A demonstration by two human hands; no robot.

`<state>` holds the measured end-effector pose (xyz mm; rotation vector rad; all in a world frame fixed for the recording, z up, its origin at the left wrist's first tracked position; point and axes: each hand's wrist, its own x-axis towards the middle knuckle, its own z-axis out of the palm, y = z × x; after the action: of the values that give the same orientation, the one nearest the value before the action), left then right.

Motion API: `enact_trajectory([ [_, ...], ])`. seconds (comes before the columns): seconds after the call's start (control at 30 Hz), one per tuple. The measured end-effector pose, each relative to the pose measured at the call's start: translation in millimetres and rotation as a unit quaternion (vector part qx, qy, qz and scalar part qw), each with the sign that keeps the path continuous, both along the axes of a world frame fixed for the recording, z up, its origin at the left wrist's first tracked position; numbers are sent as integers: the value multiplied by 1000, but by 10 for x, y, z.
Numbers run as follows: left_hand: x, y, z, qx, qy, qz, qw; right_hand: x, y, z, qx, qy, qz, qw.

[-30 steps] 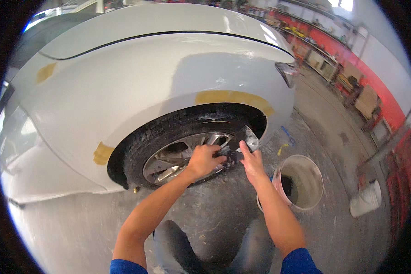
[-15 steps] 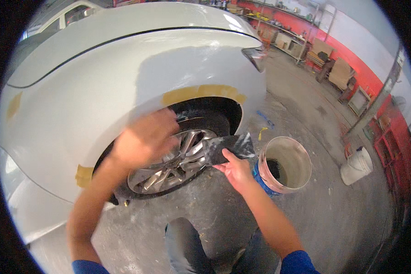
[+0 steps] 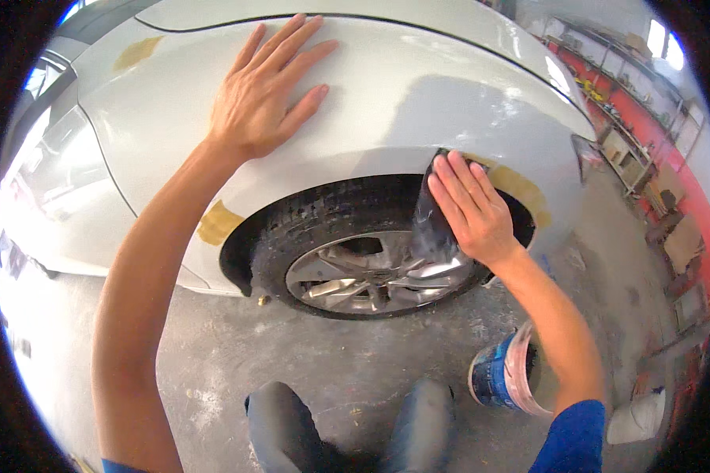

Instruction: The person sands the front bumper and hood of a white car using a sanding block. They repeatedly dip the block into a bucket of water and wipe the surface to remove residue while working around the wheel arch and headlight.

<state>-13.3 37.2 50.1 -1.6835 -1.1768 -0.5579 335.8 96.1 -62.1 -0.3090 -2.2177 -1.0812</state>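
Here the right hand [image 3: 472, 211] presses a dark sanding sheet [image 3: 431, 211] flat against the lower edge of the fender [image 3: 386, 102], just above the wheel arch; the fingers lie stretched out over the sheet, the grip holding it against the panel rather than closed around it. The sheet hangs down in front of the tyre [image 3: 331, 209]. Beside the hand, a strip of tan tape [image 3: 521, 188] runs along the arch edge. The left hand [image 3: 264, 87] lies open and flat higher up on the white fender, fingers spread, holding nothing. Another patch of tape [image 3: 217, 223] sits at the left side of the arch, and one more [image 3: 138, 52] near the top left. Below the sheet is the silver wheel [image 3: 375, 276]. On the concrete floor [image 3: 213, 355] near the right forearm stands a blue and white bucket [image 3: 501, 374]. The person's knees [image 3: 347, 418] show at the lower edge.
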Motion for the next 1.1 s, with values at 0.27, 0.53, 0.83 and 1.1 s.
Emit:
enact_trajectory([
  [0.27, 44, -158, 42, -100, -24, -18, 995, -1279, -184, -106, -22, -52, 97, 994],
  [0.53, 36, -135, 46, -75, -19, -42, 996, -1134, -166, -62, -26, -46, 67, 996],
  [0.83, 65, -106, 0, -50, -31, -63, 996, -424, 125, 0, 10, -16, 7, 1000],
  [1.1, -68, -117, -40, -40, 13, -49, 998, -1074, 22, -11, 26, -69, 88, 993],
])
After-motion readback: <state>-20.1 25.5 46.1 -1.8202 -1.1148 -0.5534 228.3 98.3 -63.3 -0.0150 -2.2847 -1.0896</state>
